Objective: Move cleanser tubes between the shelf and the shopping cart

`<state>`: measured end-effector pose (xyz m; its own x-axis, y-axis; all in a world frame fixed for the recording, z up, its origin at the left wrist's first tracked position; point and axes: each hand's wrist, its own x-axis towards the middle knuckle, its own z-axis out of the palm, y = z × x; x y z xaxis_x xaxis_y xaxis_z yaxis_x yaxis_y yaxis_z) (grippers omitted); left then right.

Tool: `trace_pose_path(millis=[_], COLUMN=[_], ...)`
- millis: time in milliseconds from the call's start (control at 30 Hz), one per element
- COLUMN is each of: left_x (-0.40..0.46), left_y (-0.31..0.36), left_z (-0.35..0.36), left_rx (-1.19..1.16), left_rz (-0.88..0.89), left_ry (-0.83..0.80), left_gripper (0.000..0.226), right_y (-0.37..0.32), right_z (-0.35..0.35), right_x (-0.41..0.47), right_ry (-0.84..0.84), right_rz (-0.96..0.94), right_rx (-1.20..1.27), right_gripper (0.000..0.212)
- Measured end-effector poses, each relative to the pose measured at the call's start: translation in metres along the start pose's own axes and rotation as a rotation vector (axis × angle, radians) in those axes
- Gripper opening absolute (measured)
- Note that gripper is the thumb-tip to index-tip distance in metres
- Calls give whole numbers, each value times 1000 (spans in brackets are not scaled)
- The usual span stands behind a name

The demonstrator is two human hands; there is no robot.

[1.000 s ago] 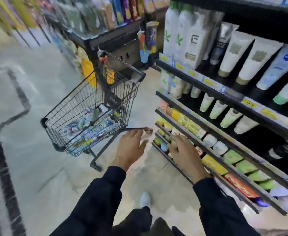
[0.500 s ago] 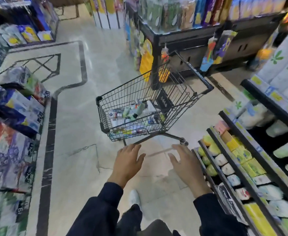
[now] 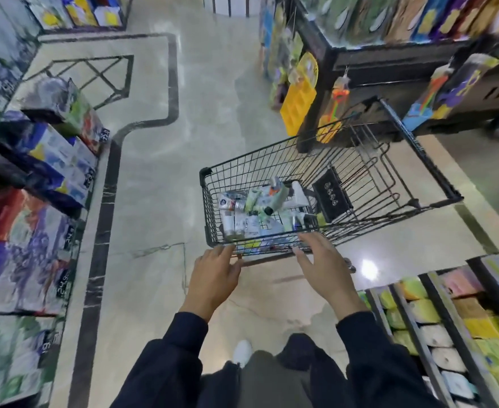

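Observation:
A black wire shopping cart (image 3: 436,172) stands on the floor ahead of me, a little to the right. Several cleanser tubes (image 3: 260,210) lie piled in its near left corner. My left hand (image 3: 213,278) reaches toward the cart's near rim with fingers straight and holds nothing. My right hand (image 3: 325,266) is spread over the near rim, fingers straight and empty. The shelf (image 3: 448,325) at the lower right carries small packs in yellow, green and white; the cleanser tubes on its upper levels are out of view.
A dark display stand (image 3: 360,63) with hanging items rises right behind the cart. Stacked packages (image 3: 36,178) line the left side of the aisle. Pale marble floor (image 3: 207,113) with a dark inlay stretches ahead. My white shoe (image 3: 242,351) shows below.
My view has swung left from the shelf to the cart. Both hands left the shelf and moved forward to the cart's near rim, still empty.

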<state>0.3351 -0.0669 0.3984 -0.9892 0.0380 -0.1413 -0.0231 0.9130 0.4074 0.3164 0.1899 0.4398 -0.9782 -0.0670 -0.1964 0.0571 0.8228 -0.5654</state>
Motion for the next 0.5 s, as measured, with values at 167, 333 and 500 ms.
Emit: trace_pose_path(millis=[167, 333, 500], left_x=[65, 150, 218], left_y=[5, 25, 36], left_z=[7, 33, 68], left_rx=[-14, -24, -44], left_rz=[-4, -3, -115], left_ry=[-66, -167, -311], left_gripper=[46, 47, 46], right_y=[19, 56, 87], right_z=[2, 0, -4], right_x=[51, 110, 191], right_ry=[-33, -77, -239], right_rz=[63, 120, 125], right_rx=[33, 49, 12], right_gripper=[43, 40, 39])
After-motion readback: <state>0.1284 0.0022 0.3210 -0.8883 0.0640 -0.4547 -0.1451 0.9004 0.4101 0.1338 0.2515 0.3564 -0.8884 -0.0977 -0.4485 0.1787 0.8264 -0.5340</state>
